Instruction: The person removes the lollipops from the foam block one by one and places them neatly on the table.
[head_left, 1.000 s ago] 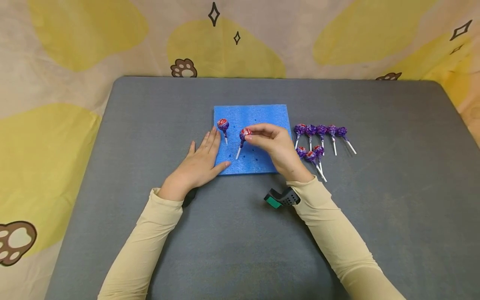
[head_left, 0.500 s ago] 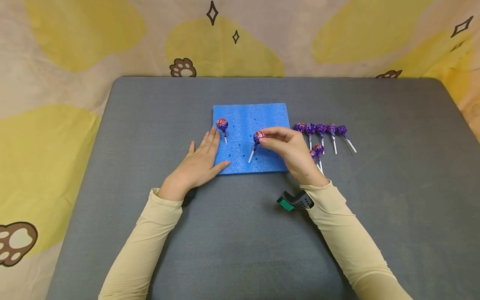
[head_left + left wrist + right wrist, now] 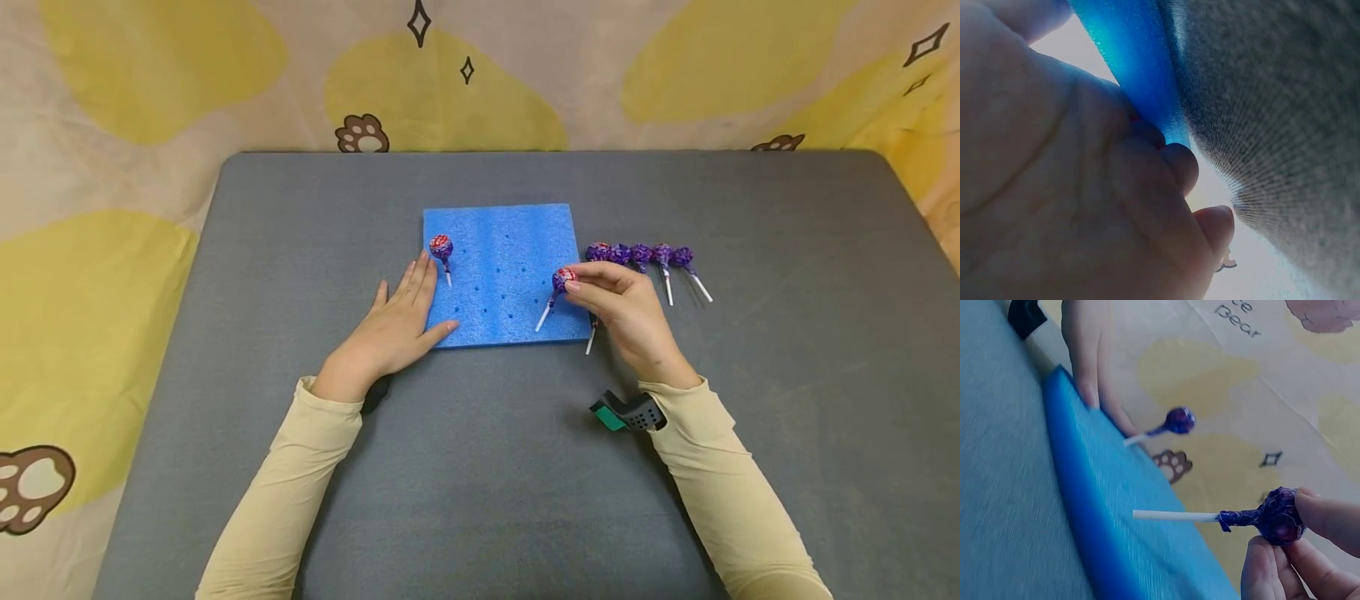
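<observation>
Between thumb and fingers my right hand (image 3: 630,312) pinches the wrapped head of a purple-and-red lollipop (image 3: 1282,515). Its white stick points down and left over the right part of a blue foam board (image 3: 517,221) dotted with small holes; in the right wrist view the stick's tip is apart from the foam. Another lollipop (image 3: 441,247) stands upright in the board near its left edge. My left hand (image 3: 390,333) rests with fairly straight fingers along the board's left edge, its thumb on the front left corner. In the left wrist view those fingers touch the foam's side (image 3: 1147,69).
Right of the board, a row of several wrapped lollipops (image 3: 662,255) lies on the grey table (image 3: 787,375). More lie nearer, mostly hidden behind my right hand, with one white stick (image 3: 592,337) showing. A patterned cloth (image 3: 510,100) hangs behind the table.
My right hand has carried the pinched lollipop rightward across the board, from near its middle to its right side, covering more of the loose lollipops. My left hand has stayed in place.
</observation>
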A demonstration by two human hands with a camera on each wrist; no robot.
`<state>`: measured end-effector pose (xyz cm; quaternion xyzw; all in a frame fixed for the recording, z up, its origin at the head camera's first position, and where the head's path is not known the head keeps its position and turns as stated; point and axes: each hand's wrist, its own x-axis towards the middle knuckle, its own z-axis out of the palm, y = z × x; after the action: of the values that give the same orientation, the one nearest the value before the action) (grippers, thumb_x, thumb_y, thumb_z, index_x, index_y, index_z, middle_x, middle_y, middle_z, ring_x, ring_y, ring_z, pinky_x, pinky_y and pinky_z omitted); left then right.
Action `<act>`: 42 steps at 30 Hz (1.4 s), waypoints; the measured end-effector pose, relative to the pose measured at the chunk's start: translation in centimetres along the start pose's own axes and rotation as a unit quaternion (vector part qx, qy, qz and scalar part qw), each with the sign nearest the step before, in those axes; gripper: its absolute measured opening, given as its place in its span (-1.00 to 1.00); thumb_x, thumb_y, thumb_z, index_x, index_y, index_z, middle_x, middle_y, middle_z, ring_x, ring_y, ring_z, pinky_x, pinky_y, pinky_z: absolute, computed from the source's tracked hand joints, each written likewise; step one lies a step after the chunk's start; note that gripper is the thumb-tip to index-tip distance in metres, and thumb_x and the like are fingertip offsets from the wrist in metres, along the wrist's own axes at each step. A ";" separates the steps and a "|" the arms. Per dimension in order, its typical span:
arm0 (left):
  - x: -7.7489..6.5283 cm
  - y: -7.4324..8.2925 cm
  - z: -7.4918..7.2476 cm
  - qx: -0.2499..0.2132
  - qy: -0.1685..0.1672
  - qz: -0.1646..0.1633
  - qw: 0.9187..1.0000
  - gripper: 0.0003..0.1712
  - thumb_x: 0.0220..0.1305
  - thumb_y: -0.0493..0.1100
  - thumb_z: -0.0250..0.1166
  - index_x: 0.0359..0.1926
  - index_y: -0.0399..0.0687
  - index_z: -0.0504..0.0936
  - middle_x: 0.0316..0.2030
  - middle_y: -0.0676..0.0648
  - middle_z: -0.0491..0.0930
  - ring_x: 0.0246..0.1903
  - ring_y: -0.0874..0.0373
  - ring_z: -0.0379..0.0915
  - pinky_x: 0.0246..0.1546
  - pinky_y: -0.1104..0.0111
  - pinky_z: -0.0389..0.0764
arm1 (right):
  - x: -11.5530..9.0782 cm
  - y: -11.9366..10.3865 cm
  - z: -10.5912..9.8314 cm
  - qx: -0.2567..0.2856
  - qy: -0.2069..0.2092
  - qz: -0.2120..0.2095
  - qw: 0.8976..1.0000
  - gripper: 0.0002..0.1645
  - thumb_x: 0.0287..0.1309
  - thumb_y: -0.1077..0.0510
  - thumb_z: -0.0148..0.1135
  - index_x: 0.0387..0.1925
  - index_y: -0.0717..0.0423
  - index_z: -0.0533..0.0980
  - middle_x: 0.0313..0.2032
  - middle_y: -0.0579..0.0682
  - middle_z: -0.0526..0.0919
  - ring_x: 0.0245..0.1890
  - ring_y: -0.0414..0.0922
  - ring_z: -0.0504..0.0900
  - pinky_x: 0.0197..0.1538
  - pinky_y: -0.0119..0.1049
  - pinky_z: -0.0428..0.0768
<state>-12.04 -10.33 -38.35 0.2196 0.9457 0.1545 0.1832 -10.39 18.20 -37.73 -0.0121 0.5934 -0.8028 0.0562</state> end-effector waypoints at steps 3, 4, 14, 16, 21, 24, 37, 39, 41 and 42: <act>0.0 0.0 0.0 0.000 0.000 0.002 1.000 -0.03 0.41 0.23 -0.10 0.44 -0.20 -0.42 0.43 -0.10 -0.58 0.42 0.02 -0.57 0.31 -0.10 -0.36 | -0.7 -0.1 -1.2 0.011 0.008 0.000 1.000 -0.72 0.15 0.50 0.13 -0.29 0.15 0.65 -0.29 0.00 0.70 -0.25 -0.20 0.67 -0.10 -0.34 0.59; 0.0 0.1 0.0 0.000 0.000 0.002 1.000 -0.03 0.41 0.23 -0.09 0.44 -0.20 -0.42 0.43 -0.10 -0.58 0.42 0.02 -0.57 0.31 -0.10 -0.37 | -0.9 -0.2 -1.6 0.013 0.011 -0.003 1.000 -0.72 0.15 0.50 0.13 -0.29 0.15 0.65 -0.29 0.00 0.70 -0.26 -0.20 0.67 -0.11 -0.34 0.59; 0.1 0.0 0.0 0.002 0.003 0.001 1.000 -0.04 0.40 0.21 -0.08 0.45 -0.22 -0.39 0.44 -0.11 -0.56 0.42 0.00 -0.57 0.31 -0.10 -0.38 | -1.7 -1.2 -4.2 0.061 0.040 -0.031 0.997 -0.82 0.16 0.46 0.15 -0.24 0.31 0.62 -0.28 0.05 0.68 -0.31 -0.14 0.65 -0.15 -0.34 0.60; 0.1 0.0 0.1 0.002 0.002 0.001 1.000 -0.03 0.40 0.22 -0.07 0.45 -0.22 -0.39 0.44 -0.11 -0.56 0.42 -0.01 -0.57 0.31 -0.10 -0.38 | -1.7 -1.4 -4.6 0.061 0.045 -0.034 0.997 -0.83 0.16 0.47 0.15 -0.25 0.33 0.62 -0.29 0.06 0.68 -0.32 -0.15 0.65 -0.15 -0.34 0.60; 0.1 0.1 0.1 0.004 0.002 0.001 1.000 -0.04 0.40 0.22 -0.08 0.44 -0.22 -0.40 0.44 -0.11 -0.56 0.42 -0.01 -0.57 0.31 -0.10 -0.38 | -1.8 -2.1 -5.7 0.059 0.056 -0.041 0.996 -0.83 0.15 0.48 0.15 -0.29 0.33 0.63 -0.32 0.06 0.68 -0.35 -0.15 0.65 -0.19 -0.35 0.61; 0.1 0.1 0.0 0.004 0.001 0.001 1.000 -0.04 0.41 0.22 -0.08 0.44 -0.22 -0.39 0.44 -0.12 -0.56 0.42 -0.01 -0.57 0.31 -0.10 -0.38 | -1.9 -2.6 -6.5 0.050 0.060 -0.040 0.996 -0.83 0.14 0.48 0.15 -0.28 0.35 0.63 -0.31 0.07 0.67 -0.34 -0.14 0.64 -0.19 -0.35 0.61; 0.1 0.0 0.0 0.001 -0.001 0.000 1.000 -0.04 0.41 0.22 -0.09 0.44 -0.22 -0.42 0.43 -0.10 -0.58 0.42 0.01 -0.59 0.31 -0.10 -0.39 | -2.2 -3.3 -9.5 -0.008 0.081 0.017 0.997 -0.85 0.11 0.46 0.21 -0.31 0.31 0.67 -0.31 0.03 0.71 -0.33 -0.18 0.65 -0.21 -0.40 0.60; 0.1 0.0 0.0 0.002 -0.001 -0.001 1.000 -0.04 0.41 0.22 -0.09 0.44 -0.22 -0.42 0.43 -0.11 -0.58 0.42 0.01 -0.59 0.31 -0.10 -0.39 | -2.1 -3.1 -9.9 -0.014 0.076 0.026 0.997 -0.85 0.11 0.45 0.21 -0.34 0.28 0.67 -0.32 0.02 0.71 -0.34 -0.19 0.66 -0.22 -0.40 0.61; 0.1 0.0 0.0 0.002 -0.001 -0.001 1.000 -0.03 0.41 0.22 -0.09 0.44 -0.22 -0.42 0.43 -0.11 -0.58 0.42 0.01 -0.59 0.31 -0.11 -0.39 | -2.0 -2.8 -10.2 -0.013 0.074 0.034 0.997 -0.85 0.12 0.44 0.21 -0.36 0.27 0.67 -0.33 0.01 0.71 -0.35 -0.19 0.66 -0.23 -0.40 0.61; 0.1 0.0 0.0 0.001 0.000 -0.001 1.000 -0.03 0.41 0.22 -0.09 0.44 -0.22 -0.42 0.43 -0.11 -0.58 0.42 0.01 -0.59 0.31 -0.11 -0.39 | -1.9 -2.7 -10.3 -0.013 0.074 0.038 0.996 -0.86 0.11 0.44 0.22 -0.37 0.26 0.67 -0.34 0.01 0.71 -0.36 -0.19 0.67 -0.24 -0.40 0.61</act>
<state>-12.15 -10.28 -38.41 0.2192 0.9460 0.1530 0.1835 -9.56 29.00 -38.10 0.0694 0.6063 -0.7911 0.0419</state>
